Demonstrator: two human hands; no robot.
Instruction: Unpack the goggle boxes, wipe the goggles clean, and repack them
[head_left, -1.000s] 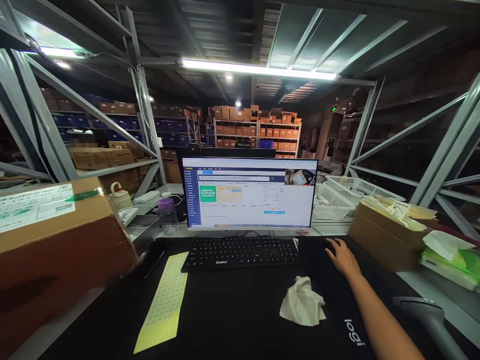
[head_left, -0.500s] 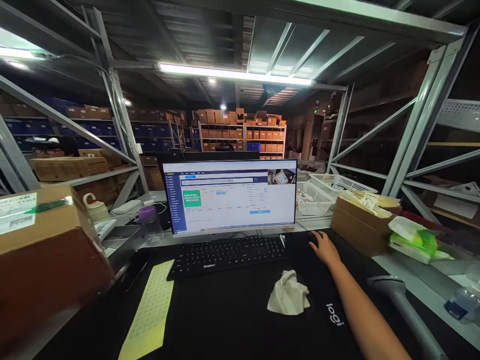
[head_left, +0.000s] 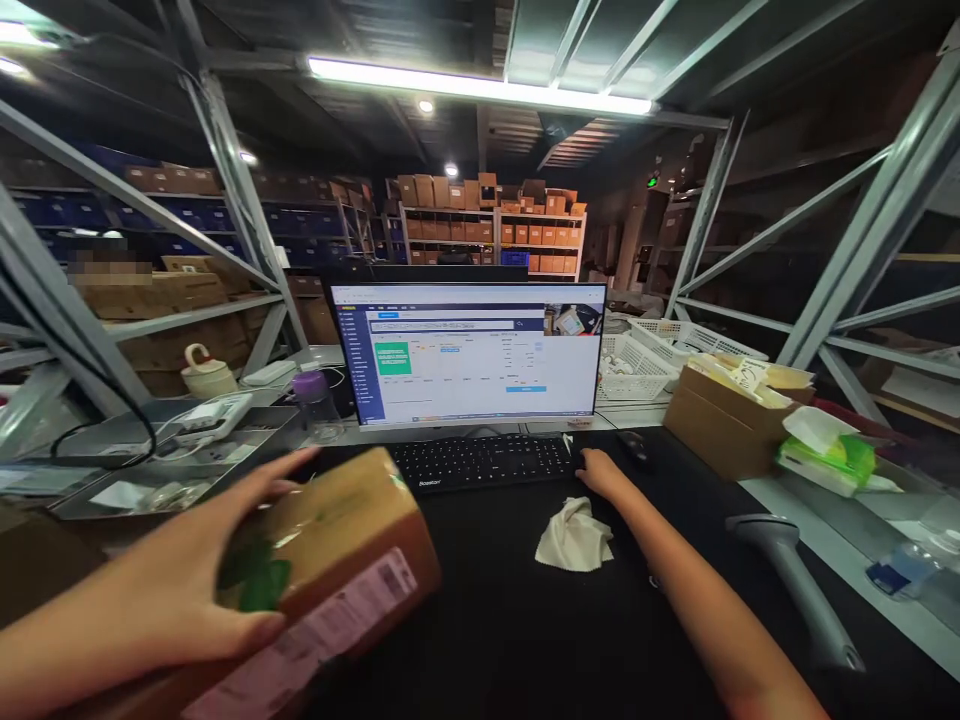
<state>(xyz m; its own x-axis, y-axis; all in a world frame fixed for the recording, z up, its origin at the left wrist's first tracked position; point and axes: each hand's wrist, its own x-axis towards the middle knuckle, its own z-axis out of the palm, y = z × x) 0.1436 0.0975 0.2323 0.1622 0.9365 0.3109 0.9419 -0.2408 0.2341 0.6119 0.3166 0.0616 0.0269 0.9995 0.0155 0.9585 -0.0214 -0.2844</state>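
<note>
At lower left my left hand [head_left: 187, 570] grips a taped cardboard box [head_left: 352, 500], thumb on the near side and fingers over the far edge. The box is tilted, with a pinkish printed label [head_left: 322, 630] facing me and green tape on top. My right hand [head_left: 601, 472] is at the right end of the black keyboard [head_left: 487, 462], holding nothing; its fingers are partly visible and slightly apart. Just right of it lies a black mouse [head_left: 634, 446]. A lit monitor [head_left: 472, 380] stands behind the keyboard.
A pale cloth [head_left: 575, 535] lies on the black desk mat. To the right are a barcode scanner [head_left: 795, 580], an open carton [head_left: 720, 420], a tissue pack [head_left: 825, 450] and a plastic bottle [head_left: 915, 565]. White baskets [head_left: 637, 370] sit behind. A purple-lidded bottle [head_left: 315, 405] stands left.
My left hand has come into view with the cardboard box, now over the mat's left side, covering the yellow sheet. My right hand has left the mouse for the keyboard's right end.
</note>
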